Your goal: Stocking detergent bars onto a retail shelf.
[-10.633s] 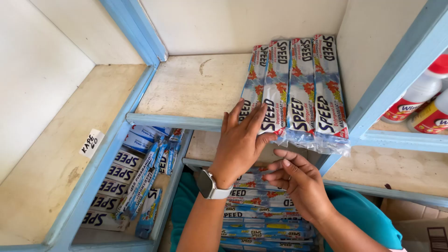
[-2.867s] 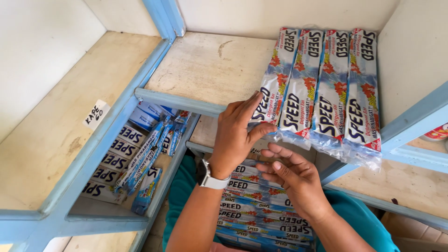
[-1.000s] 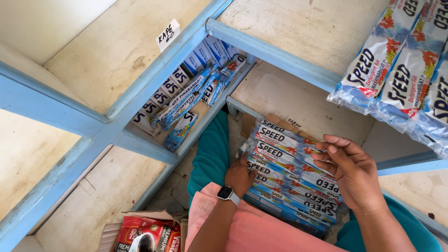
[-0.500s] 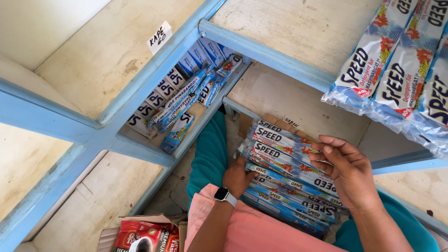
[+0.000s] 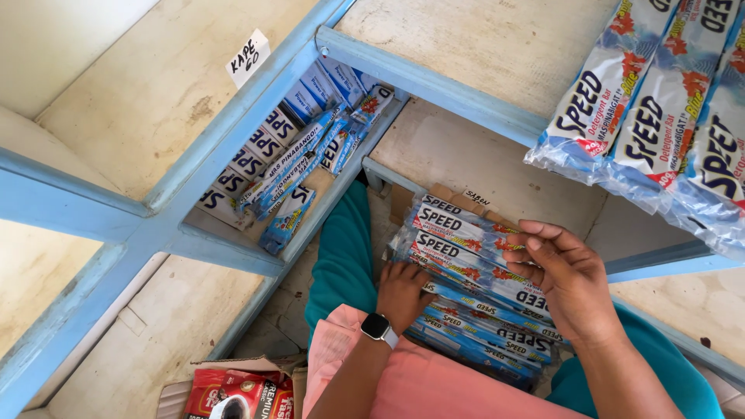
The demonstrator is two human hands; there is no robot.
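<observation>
A stack of blue-and-white wrapped detergent bars (image 5: 466, 264) rests on my lap in front of a low shelf. My left hand (image 5: 403, 291), with a smartwatch on the wrist, grips the near left side of the stack. My right hand (image 5: 570, 279) lies over the top packs on the right side, fingers curled on the upper pack. A shrink-wrapped bundle of the same bars (image 5: 660, 116) lies on the upper shelf at the top right, apart from both hands.
Pale blue shelf frames (image 5: 434, 81) divide cream wooden shelves. More detergent bars (image 5: 287, 155) are stacked in a lower left compartment under a handwritten price tag (image 5: 248, 56). A cardboard box with red packets (image 5: 233, 392) sits on the floor at bottom left.
Earlier both hands were by the wrapped bundle on the upper shelf. They have since come down to the stack on my lap, and my view has tilted downward and left.
</observation>
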